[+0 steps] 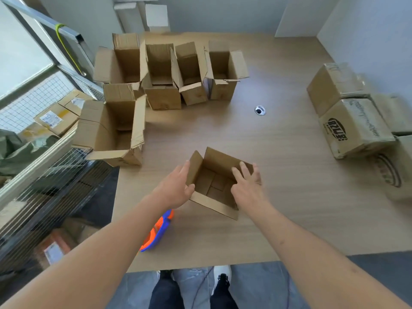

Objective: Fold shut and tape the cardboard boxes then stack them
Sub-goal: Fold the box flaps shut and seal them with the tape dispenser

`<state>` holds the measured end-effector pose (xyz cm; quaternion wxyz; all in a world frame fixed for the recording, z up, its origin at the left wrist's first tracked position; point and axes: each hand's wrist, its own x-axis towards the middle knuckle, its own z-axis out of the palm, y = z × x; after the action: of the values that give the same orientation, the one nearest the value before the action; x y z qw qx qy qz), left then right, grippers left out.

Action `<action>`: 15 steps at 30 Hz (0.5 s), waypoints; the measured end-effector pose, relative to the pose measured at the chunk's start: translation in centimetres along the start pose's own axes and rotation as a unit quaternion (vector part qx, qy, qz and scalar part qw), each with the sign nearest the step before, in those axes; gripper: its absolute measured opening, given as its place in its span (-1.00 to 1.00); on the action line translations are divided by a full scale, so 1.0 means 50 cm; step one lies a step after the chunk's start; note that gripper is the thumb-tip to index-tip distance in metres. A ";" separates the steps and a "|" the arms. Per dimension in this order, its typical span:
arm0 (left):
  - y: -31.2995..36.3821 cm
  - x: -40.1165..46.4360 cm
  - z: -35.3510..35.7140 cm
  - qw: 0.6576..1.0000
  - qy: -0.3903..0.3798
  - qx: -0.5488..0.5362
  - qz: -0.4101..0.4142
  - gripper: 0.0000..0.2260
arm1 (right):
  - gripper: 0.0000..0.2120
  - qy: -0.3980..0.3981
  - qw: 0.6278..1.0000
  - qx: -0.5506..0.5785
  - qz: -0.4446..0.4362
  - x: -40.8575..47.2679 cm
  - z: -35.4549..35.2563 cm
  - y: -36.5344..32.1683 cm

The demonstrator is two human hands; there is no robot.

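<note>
Fingers of our left hand (176,188) press flat against the left flap of the small open box (214,184), thumb hooked over its near rim; our right hand (246,181) spreads loosely over the right flap, probably ready to fold both inward. We keep this box near the table's (278,197) front edge, the tape dispenser (159,230) just beside it, within reach for sealing.

Wooden table (278,208) carries a small open box (214,186) near the front edge, an orange-blue tape dispenser (157,233) front-left, a cluster of open boxes (160,81) back-left, closed boxes (347,121) at right, a metal grommet (260,110) mid-table.
</note>
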<state>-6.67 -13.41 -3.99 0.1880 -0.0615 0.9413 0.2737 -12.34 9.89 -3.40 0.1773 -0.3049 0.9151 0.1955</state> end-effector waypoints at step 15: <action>0.022 -0.011 0.089 0.992 -0.083 0.078 0.056 -0.12 | -0.02 0.148 0.963 0.217 0.053 0.015 0.038 0.045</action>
<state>-4.97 -10.08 -6.68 0.2546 0.0290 0.9427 0.2138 -13.90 12.10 -4.81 0.0912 -0.2354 0.9665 -0.0457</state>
